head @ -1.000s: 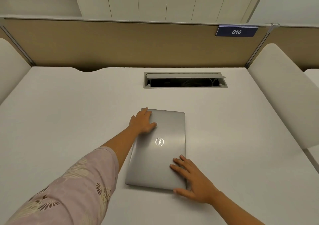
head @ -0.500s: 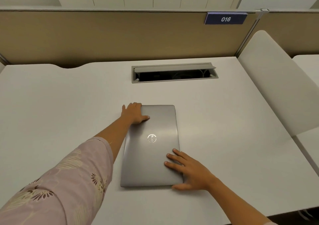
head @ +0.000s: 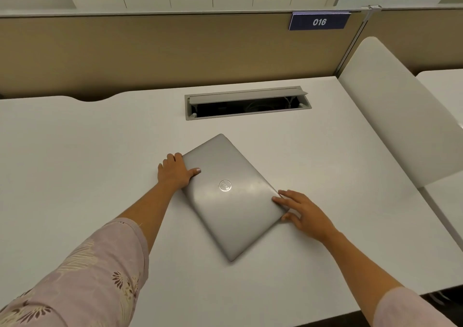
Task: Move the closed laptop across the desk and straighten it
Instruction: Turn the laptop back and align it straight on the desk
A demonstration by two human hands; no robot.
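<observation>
A closed silver laptop (head: 234, 201) with a round logo lies flat on the white desk (head: 75, 163), turned diagonally so one corner points at me. My left hand (head: 176, 172) grips its left corner, thumb on the lid and fingers curled over the edge. My right hand (head: 304, 212) holds its right corner, fingertips on the lid and thumb against the side edge.
An open cable hatch (head: 248, 102) is set into the desk just beyond the laptop. A tan partition (head: 150, 53) with a blue "016" sign (head: 319, 21) closes off the back. A white side divider (head: 398, 116) stands at the right. The desk's front edge is near my right forearm.
The laptop has rotated from roughly square to me to a diagonal pose, its near end swinging right. Both hands stayed on it and moved with their corners.
</observation>
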